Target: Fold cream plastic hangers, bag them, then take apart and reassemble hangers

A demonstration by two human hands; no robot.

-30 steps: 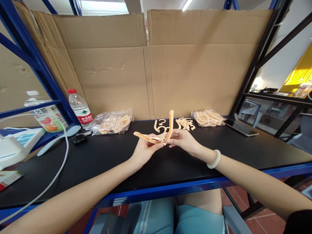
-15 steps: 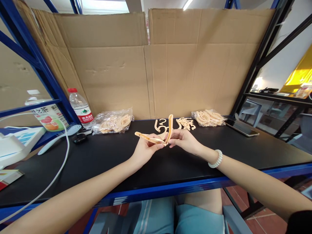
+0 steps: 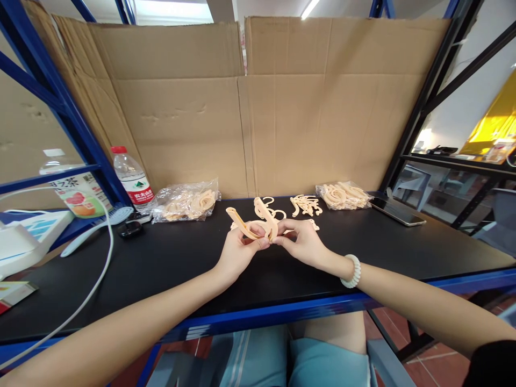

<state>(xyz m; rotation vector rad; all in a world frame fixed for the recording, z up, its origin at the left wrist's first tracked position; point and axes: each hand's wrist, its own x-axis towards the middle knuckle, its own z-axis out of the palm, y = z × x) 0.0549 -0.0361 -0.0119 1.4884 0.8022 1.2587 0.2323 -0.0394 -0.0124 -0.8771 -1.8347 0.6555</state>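
Observation:
Two long, curved cream plastic arms meet at their lower ends in front of me, over the black tabletop (image 3: 173, 269). My left hand (image 3: 239, 250) is closed around the left arm (image 3: 237, 219), pinching near its lower end. My right hand (image 3: 300, 242) pinches the foot of the right arm (image 3: 264, 210), which stands up and leans left. Whether the two are joined is hidden by my fingers. Just behind lie loose cream hook-shaped pieces (image 3: 268, 200) and a small pile of cream plastic parts (image 3: 305, 205). Another flat cream part (image 3: 314, 226) is partly covered by my right hand.
Clear bags of cream parts lie left (image 3: 187, 203) and right (image 3: 344, 194) by the cardboard wall (image 3: 181, 129). A phone (image 3: 397, 211) is at right. Leftward are a red-capped water bottle (image 3: 133, 180), a hairbrush (image 3: 99, 228), a black object (image 3: 129, 229) and a white cable (image 3: 105, 258).
The right arm has tilted left and closer to the left arm, which is now raised more steeply. My right hand has turned and shifted slightly, uncovering more cream parts behind.

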